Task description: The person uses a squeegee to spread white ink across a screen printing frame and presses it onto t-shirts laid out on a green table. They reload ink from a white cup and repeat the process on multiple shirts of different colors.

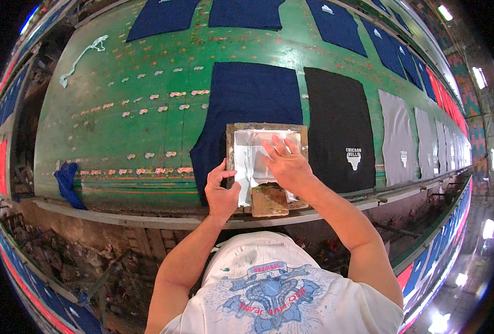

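A small printing screen (305,133) with a worn wooden frame lies on a navy fabric panel (252,92) at the table's near edge. White ink smears its inside. My left hand (223,195) is closed on the frame's left side, thumb and fingers against the edge. Over the inside reaches my right hand (291,167), its fingers spread above a pale, see-through block whose kind I cannot make out. A brown, tape-like flat piece (270,201) sits at the frame's near side, below the right wrist.
To the right lie a black panel (339,122) with a white print and several grey panels (397,133). More navy panels (336,25) lie along the far side of the green table (141,131). A blue rag (67,183) and a pale twisted strip (83,58) are at left.
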Action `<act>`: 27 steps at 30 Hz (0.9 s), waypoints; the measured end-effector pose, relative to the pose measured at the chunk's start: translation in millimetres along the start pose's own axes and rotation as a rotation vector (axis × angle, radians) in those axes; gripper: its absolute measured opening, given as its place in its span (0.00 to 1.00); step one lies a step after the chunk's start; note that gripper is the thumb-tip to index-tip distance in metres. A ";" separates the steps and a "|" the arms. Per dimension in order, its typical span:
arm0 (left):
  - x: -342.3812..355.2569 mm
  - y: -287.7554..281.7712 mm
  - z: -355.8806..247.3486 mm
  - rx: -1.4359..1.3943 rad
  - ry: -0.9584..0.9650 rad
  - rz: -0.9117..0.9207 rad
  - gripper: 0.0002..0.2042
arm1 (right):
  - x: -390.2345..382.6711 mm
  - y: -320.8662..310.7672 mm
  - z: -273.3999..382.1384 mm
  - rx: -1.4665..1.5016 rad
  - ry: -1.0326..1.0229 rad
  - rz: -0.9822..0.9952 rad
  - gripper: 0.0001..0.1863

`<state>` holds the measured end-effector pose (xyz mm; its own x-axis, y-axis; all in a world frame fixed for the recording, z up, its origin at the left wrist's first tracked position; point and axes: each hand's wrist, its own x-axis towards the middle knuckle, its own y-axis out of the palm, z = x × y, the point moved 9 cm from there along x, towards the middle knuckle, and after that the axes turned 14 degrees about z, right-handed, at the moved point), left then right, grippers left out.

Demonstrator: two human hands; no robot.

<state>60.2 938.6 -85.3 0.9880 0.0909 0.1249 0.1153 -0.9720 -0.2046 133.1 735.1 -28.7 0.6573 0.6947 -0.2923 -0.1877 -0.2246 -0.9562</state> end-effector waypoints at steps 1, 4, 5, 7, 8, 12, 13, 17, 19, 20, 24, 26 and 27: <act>-0.1 0.4 0.4 -0.004 -0.006 0.000 0.16 | 0.3 1.7 1.3 0.008 -0.017 0.039 0.25; -0.5 1.2 1.0 -0.003 -0.024 -0.007 0.16 | -0.6 -13.5 2.1 0.088 -0.044 -0.126 0.21; 0.1 0.6 0.7 0.008 -0.029 -0.003 0.16 | 1.6 -15.4 4.2 0.064 -0.054 -0.157 0.21; 1.9 -0.4 -0.6 0.012 -0.014 0.000 0.16 | 5.6 -17.7 7.3 0.035 -0.062 -0.217 0.19; 1.1 0.3 0.6 -0.004 -0.021 0.000 0.15 | 7.7 -14.6 7.9 0.040 -0.063 -0.195 0.18; -0.9 0.5 3.9 -0.008 -0.033 -0.004 0.16 | 0.5 -22.3 9.4 0.125 -0.131 -0.243 0.17; -1.5 0.4 1.0 0.034 -0.012 0.003 0.17 | -5.4 -31.7 7.2 0.169 -0.139 -0.310 0.18; 0.0 -0.4 -5.2 0.034 0.041 0.060 0.22 | -25.3 -71.2 6.0 0.278 -0.128 -0.550 0.22; -2.5 -3.4 1.8 -0.105 -0.051 0.102 0.24 | -32.4 -87.5 13.6 0.301 -0.147 -0.604 0.23; -3.4 -5.6 8.7 -0.192 -0.133 0.124 0.24 | -36.0 -95.9 18.5 0.314 -0.163 -0.644 0.23; -18.0 -41.1 -9.4 -0.097 -0.066 0.174 0.26 | -33.5 -121.8 45.6 0.336 -0.243 -0.694 0.23; -30.8 -73.7 -22.2 -0.042 -0.027 0.182 0.24 | -25.9 -136.5 63.5 0.361 -0.274 -0.769 0.20; -36.8 -94.5 -27.2 -0.015 -0.023 0.173 0.23 | -19.7 -144.4 75.9 0.379 -0.307 -0.825 0.19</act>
<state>10.2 1021.2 -44.1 0.9951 -0.0735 0.0664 -0.0583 -0.9767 -0.2067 91.8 805.8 113.8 0.4782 0.6958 0.5359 -0.0105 0.6147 -0.7887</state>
